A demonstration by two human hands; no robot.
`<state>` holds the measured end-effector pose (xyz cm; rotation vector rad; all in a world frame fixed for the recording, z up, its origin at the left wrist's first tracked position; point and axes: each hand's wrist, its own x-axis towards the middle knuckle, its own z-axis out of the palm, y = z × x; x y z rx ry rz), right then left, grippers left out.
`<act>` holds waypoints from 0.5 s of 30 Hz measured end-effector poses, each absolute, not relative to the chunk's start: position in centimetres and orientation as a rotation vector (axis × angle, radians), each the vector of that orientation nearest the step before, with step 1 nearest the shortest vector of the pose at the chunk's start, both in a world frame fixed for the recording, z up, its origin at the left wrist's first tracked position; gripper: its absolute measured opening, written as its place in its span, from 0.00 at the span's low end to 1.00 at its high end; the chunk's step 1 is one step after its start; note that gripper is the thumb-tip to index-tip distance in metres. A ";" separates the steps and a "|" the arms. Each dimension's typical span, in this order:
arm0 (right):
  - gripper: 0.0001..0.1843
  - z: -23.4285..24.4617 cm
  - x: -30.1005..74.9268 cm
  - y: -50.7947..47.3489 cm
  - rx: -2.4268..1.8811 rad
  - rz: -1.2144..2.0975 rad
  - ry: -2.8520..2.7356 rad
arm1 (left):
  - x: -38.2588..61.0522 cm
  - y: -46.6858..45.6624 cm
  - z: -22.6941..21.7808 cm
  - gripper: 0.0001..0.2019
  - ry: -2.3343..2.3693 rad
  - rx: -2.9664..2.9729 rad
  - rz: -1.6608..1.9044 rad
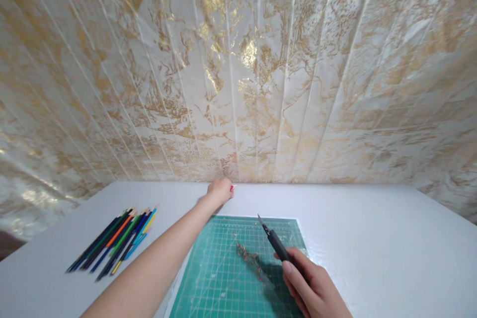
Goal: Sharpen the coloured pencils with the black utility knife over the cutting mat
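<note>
Gold-patterned covering [238, 69] behind a white table [380, 243], two hands over it.
Near the far edge, the left hand [220, 191] is curled around a small pink thing [232, 188], perhaps a pencil's end, mostly hidden; the right hand [313, 283] grips a black craft knife [278, 244] above the green cutting mat [204, 273], where shavings [246, 254] lie. Coloured pencils [118, 239] lie bunched to its left.

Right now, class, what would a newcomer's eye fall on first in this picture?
Probably the gold-patterned backdrop, filling the upper view. Below, the black craft knife in the right hand stands out over the green cutting mat. Next, perhaps, the colored pencils on the white table, left of the mat.
</note>
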<state>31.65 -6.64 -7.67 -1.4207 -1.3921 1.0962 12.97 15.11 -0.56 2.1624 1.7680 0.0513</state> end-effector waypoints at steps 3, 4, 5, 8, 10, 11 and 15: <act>0.31 -7.4 31.6 -6.7 -1.416 1.089 -1.403 | 13.2 15.1 -0.3 0.16 1.732 2.165 0.062; 0.31 -7.3 31.6 -6.7 -1.410 1.087 -1.407 | 13.1 15.0 -0.2 0.16 1.710 2.166 0.068; 0.30 -7.2 31.5 -6.7 -1.402 1.084 -1.412 | 13.0 14.8 0.0 0.16 1.684 2.166 0.077; 0.28 -6.8 31.5 -6.7 -1.373 1.071 -1.407 | 12.1 13.3 0.7 0.16 1.590 2.172 0.112; 0.26 -6.5 31.5 -6.7 -1.348 1.096 -1.374 | 11.1 11.6 1.0 0.16 1.528 2.173 0.123; 0.26 -6.4 31.5 -6.7 -1.332 1.117 -1.351 | 10.6 10.8 1.0 0.16 1.500 2.177 0.127; 0.29 -6.1 31.6 -6.6 -1.302 1.166 -1.279 | 9.4 9.5 0.5 0.16 1.553 2.184 0.155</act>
